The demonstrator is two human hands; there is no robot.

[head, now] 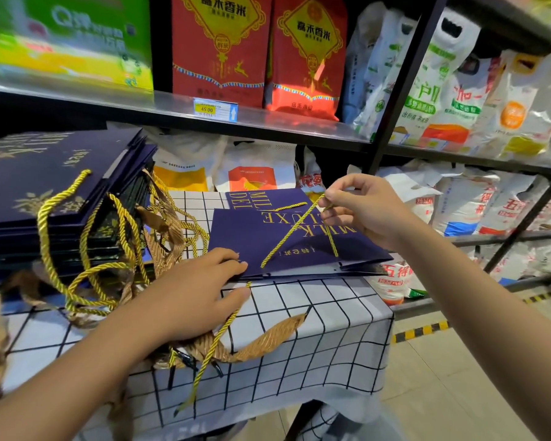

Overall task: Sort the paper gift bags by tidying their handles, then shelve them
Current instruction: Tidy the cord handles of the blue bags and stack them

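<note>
Now: your right hand (pixel 360 211) pinches the gold twisted-cord handle (pixel 295 232); left hand (pixel 204 291) flat, pinning the navy paper gift bag (pixel 287 246) at the checked tablecloth's (pixel 331 313) right edge—draw slack evenly.

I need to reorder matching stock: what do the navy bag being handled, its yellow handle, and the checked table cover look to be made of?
Navy bag: paper or thin card, matte, judging by its sharp flat folds and gold print.
Yellow handle, pinched by the right hand: twisted cord with a slight sheen, probably synthetic.
Checked cover: looks like soft woven cloth, since it drapes in folds over the edge.
</note>
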